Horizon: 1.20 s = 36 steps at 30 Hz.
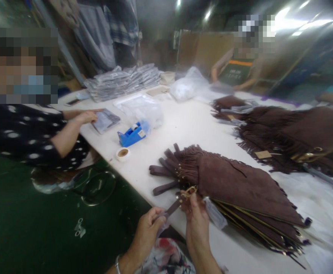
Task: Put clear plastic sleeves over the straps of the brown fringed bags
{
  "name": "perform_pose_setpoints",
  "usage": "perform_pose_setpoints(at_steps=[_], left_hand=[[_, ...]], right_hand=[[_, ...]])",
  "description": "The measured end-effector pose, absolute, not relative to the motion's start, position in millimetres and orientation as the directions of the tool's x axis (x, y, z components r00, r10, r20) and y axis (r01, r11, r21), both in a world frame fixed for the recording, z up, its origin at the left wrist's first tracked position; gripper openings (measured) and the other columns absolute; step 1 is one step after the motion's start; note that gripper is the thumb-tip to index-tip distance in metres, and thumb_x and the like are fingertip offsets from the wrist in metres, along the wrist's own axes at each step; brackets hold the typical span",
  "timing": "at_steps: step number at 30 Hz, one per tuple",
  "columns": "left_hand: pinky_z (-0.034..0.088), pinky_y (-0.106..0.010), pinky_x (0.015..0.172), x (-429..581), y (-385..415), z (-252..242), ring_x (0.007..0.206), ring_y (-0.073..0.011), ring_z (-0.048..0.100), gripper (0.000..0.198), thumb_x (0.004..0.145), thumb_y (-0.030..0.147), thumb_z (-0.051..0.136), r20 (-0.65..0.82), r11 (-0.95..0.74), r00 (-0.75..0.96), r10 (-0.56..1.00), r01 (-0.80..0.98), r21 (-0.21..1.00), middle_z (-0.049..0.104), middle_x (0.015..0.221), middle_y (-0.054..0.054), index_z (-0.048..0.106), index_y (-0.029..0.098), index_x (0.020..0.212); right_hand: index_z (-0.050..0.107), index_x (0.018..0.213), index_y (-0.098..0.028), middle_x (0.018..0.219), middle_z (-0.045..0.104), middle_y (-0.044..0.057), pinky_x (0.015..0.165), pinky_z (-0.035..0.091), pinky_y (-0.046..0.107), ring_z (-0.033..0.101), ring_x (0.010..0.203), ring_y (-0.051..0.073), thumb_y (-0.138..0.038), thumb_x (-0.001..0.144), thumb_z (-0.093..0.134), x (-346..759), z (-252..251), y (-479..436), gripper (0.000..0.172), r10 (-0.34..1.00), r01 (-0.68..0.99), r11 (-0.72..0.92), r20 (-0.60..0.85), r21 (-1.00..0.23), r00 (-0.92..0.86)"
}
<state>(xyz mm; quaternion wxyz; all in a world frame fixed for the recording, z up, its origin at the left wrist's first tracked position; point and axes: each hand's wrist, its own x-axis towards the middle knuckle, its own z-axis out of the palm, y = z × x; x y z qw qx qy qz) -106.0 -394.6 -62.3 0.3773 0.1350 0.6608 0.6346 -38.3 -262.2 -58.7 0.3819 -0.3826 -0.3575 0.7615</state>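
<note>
A stack of brown suede fringed bags (235, 186) lies on the white table (189, 125) in front of me. My left hand (149, 230) is closed on the lower end of a brown strap (172, 208) at the table's near edge. My right hand (196, 217) pinches the same strap higher up, just below its gold clasp (188, 192). A small clear plastic sleeve (214, 215) pokes out beside my right hand.
A second pile of brown fringed bags (297, 137) fills the right side. A blue tape dispenser (132, 135), a tape roll (123, 153), clear bags (143, 108) and stacked packets (123, 82) sit farther off. A person in a dotted top (29, 133) works at the left; another sits at the far end (237, 72).
</note>
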Motion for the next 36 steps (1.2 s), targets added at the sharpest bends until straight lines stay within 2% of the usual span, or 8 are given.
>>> perform_pose_setpoints(at_steps=[5,11,16,22,26,29,33,36], left_hand=[[0.05,-0.034,0.084,-110,-383,-64,0.091,-0.0267,0.066,0.04,0.087,0.045,0.058,-0.302,0.196,-0.697,0.65,-0.231,0.953,0.073,0.095,-0.01,0.069,0.015,0.11],[0.048,-0.037,0.093,-107,-343,-54,0.104,-0.0281,0.063,0.041,0.09,0.044,0.053,-0.198,0.06,-0.676,0.71,-0.221,0.973,0.071,0.11,-0.01,0.067,0.016,0.118],[0.045,-0.039,0.101,-104,-321,-41,0.11,-0.0272,0.062,0.038,0.09,0.043,0.053,-0.155,0.003,-0.691,0.706,-0.217,0.976,0.069,0.117,-0.008,0.068,0.019,0.115],[0.039,-0.041,0.108,-98,-313,-36,0.118,-0.0275,0.057,0.037,0.089,0.042,0.055,-0.108,-0.041,-0.698,0.708,-0.193,0.98,0.066,0.123,-0.007,0.068,0.02,0.117],[0.04,-0.039,0.106,-98,-305,-33,0.117,-0.0266,0.058,0.037,0.091,0.042,0.051,-0.102,-0.027,-0.723,0.683,-0.164,0.986,0.066,0.122,-0.008,0.067,0.019,0.117],[0.041,-0.037,0.104,-99,-301,-30,0.116,-0.0256,0.058,0.036,0.092,0.04,0.051,-0.084,-0.009,-0.751,0.654,-0.119,0.993,0.067,0.121,-0.008,0.068,0.02,0.115],[0.04,-0.033,0.103,-98,-297,-24,0.116,-0.0242,0.057,0.033,0.093,0.038,0.05,-0.018,-0.056,-0.758,0.652,-0.072,0.996,0.066,0.12,-0.007,0.069,0.021,0.113],[0.04,-0.034,0.103,-98,-294,-24,0.115,-0.024,0.057,0.033,0.093,0.038,0.05,-0.024,-0.062,-0.762,0.648,-0.084,0.995,0.066,0.12,-0.008,0.069,0.021,0.114]], right_hand=[[0.067,0.097,-0.018,0.096,0.071,0.007,0.078,0.053,0.034,0.067,0.089,0.022,-0.042,0.075,0.073,-43,-55,-258,0.033,0.85,-0.322,-0.483,-0.347,-0.814,-0.396],[0.072,0.094,-0.016,0.097,0.072,0.008,0.081,0.051,0.034,0.065,0.091,0.023,-0.041,0.075,0.073,-30,-57,-252,0.031,0.858,-0.238,-0.435,-0.319,-0.869,-0.403],[0.072,0.1,-0.015,0.105,0.072,0.009,0.093,0.045,0.037,0.062,0.103,0.026,-0.044,0.075,0.071,-25,-62,-245,0.038,0.872,-0.13,-0.374,-0.3,-0.919,-0.386],[0.073,0.103,-0.017,0.105,0.072,0.007,0.096,0.042,0.035,0.061,0.107,0.027,-0.052,0.076,0.068,-18,-61,-242,0.044,0.878,-0.011,-0.334,-0.306,-0.943,-0.369],[0.071,0.108,-0.018,0.105,0.072,0.007,0.089,0.047,0.034,0.063,0.101,0.026,-0.054,0.081,0.061,-14,-61,-245,0.045,0.873,-0.009,-0.299,-0.27,-0.954,-0.407],[0.068,0.114,-0.02,0.114,0.069,0.008,0.081,0.051,0.034,0.062,0.103,0.027,-0.051,0.078,0.066,-13,-65,-246,0.048,0.866,-0.054,-0.254,-0.202,-0.966,-0.458],[0.071,0.106,-0.02,0.11,0.07,0.01,0.073,0.052,0.032,0.063,0.097,0.028,-0.049,0.074,0.071,-13,-69,-247,0.043,0.843,-0.039,-0.211,-0.162,-0.977,-0.513],[0.073,0.101,-0.019,0.104,0.072,0.01,0.071,0.052,0.031,0.065,0.089,0.026,-0.049,0.073,0.071,-14,-70,-247,0.041,0.83,-0.026,-0.222,-0.175,-0.975,-0.53]])
